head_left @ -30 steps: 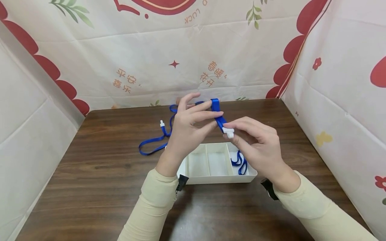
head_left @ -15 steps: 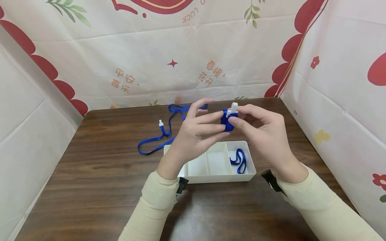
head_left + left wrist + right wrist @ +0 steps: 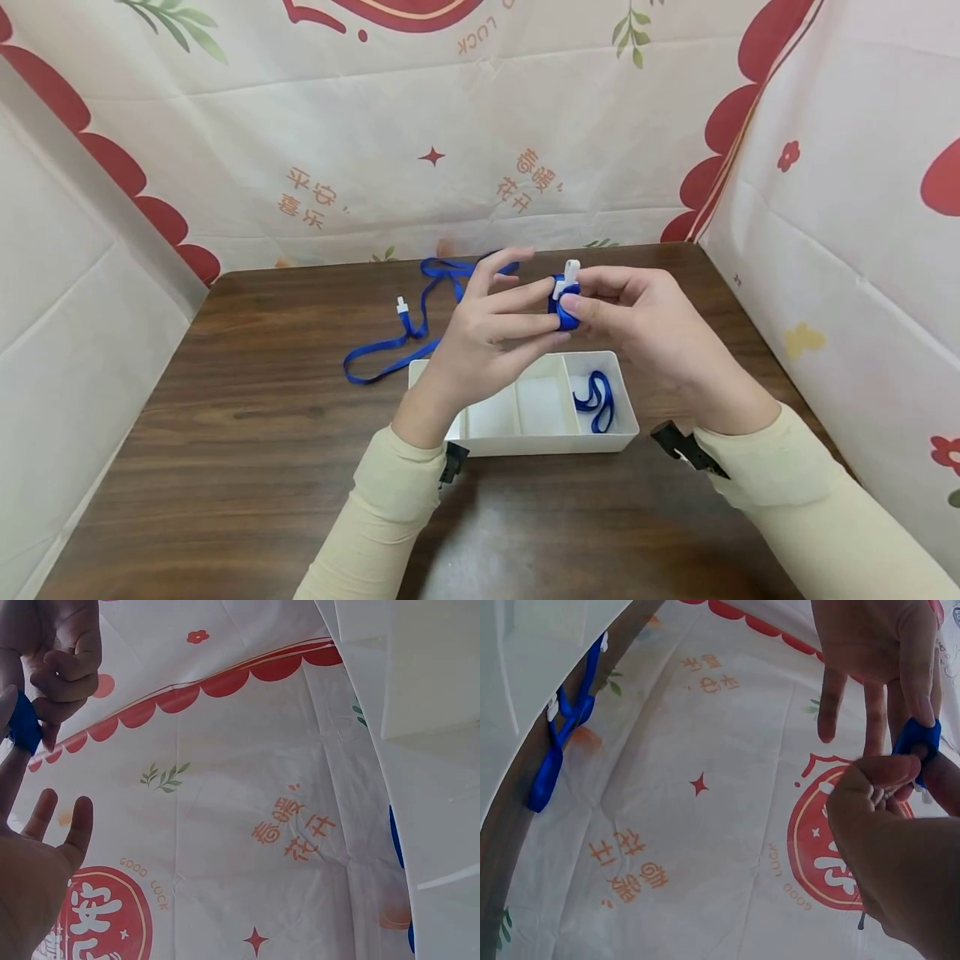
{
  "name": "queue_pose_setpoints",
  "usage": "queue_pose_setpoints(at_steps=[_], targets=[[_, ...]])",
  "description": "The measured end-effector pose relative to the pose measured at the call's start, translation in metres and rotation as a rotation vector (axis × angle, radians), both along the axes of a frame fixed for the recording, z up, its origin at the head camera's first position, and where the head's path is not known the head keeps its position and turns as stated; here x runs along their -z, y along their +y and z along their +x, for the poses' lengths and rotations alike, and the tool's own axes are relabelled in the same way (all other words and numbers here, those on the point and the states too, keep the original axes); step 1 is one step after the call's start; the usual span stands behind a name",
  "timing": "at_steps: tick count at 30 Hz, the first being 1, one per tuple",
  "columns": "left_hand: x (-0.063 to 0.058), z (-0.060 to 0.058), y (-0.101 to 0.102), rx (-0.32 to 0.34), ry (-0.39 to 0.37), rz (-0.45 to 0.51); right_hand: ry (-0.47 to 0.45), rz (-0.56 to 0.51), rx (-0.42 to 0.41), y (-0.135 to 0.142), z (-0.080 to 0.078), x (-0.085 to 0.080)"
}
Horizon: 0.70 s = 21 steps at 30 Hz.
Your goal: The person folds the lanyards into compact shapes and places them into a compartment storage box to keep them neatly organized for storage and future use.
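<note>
Above the white tray (image 3: pixel 551 444): my left hand (image 3: pixel 483 329), fingers extended, carrying a blue lanyard (image 3: pixel 567 320); my right hand (image 3: pixel 656 329), pinching it. Newly drawn-in loop; coiling seems well along.

Place: looks like a screened-off work booth, wider setting unclear
Pale cloth (image 3: pixel 360 117): walls back and sides, bears festive print (image 3: pixel 408 12)
Wood-grain tabletop (image 3: pixel 247 408): spans between

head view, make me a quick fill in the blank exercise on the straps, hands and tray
1. The right hand pinches a strap whose colour is ____.
2. That strap loops around fingers of the ____ hand.
3. The clip sticking out of it is ____.
4. The tray's compartment at the picture's ____ end holds a loose strap.

Missing words: blue; left; white; right.
</note>
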<state>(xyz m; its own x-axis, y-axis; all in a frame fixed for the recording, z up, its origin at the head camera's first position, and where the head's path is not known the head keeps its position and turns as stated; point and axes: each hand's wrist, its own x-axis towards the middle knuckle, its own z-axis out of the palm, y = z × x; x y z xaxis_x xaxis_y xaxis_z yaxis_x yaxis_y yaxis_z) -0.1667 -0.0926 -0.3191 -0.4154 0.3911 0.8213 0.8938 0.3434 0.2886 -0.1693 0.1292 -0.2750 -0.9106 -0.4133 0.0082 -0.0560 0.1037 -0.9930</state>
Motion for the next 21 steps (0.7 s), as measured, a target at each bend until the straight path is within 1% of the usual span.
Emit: queue_pose_setpoints(at_steps=[2, 6, 9, 14, 18, 21], targets=[[0.000, 0.000, 0.001, 0.023, -0.008, 0.000, -0.018, 0.011, -0.034, 0.003, -0.002, 0.000], [-0.001, 0.001, 0.003, 0.081, -0.064, 0.031, -0.083, -0.054, -0.070, 0.007, -0.005, 0.002], [-0.002, 0.002, 0.004, 0.112, -0.142, 0.090, -0.119, -0.088, -0.082, 0.007, -0.006, 0.006], [-0.002, 0.004, 0.004, 0.157, -0.286, 0.196, -0.139, -0.086, -0.093, 0.005, -0.006, 0.010], [-0.003, 0.005, 0.004, 0.152, -0.393, 0.238, -0.154, -0.073, -0.084, 0.003, -0.003, 0.012], [-0.004, 0.006, 0.004, 0.122, -0.450, 0.255, -0.163, -0.074, -0.068, 0.001, -0.001, 0.013]])
